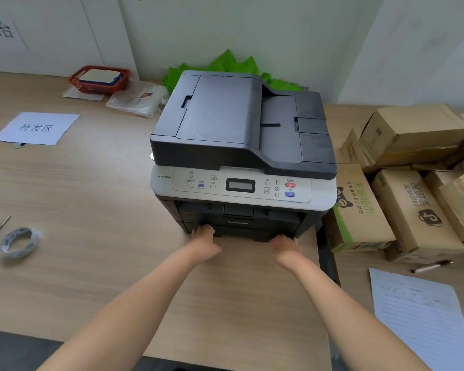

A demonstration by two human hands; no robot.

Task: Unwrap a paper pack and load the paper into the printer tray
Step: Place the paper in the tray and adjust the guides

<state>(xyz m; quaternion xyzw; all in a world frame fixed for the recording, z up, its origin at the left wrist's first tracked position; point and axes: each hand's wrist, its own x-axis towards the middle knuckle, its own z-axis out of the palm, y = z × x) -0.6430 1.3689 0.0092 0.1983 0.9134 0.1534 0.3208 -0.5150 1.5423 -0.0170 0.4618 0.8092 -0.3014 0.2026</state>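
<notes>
Dark grey and pale beige printer (pixel 241 135), light wood-grain table (pixel 91 210), red basket (pixel 99 79), brown boxes (pixel 413 135)

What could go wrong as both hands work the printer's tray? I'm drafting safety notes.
The printer sits near the desk's front edge, so a hard pull by the left hand and right hand on the tray might drag it forward. Fingers look tucked under the tray front and could get pinched.
</notes>
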